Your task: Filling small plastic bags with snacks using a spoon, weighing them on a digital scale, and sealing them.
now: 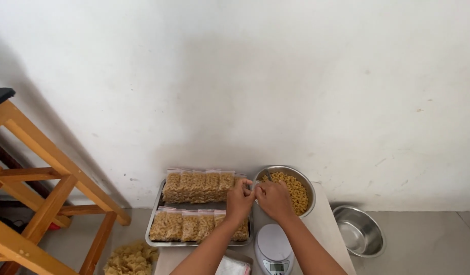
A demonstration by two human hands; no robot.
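Now: both hands, left and right, pinch a small clear bag shut, held just left of the pasta bowl, above the scale. I'd press the zip evenly along its length, then add it to the tray.

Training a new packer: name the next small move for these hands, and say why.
Probably lay the small clear bag pinched between the left hand and right hand onto the metal tray. The filled bags already lie there in rows.
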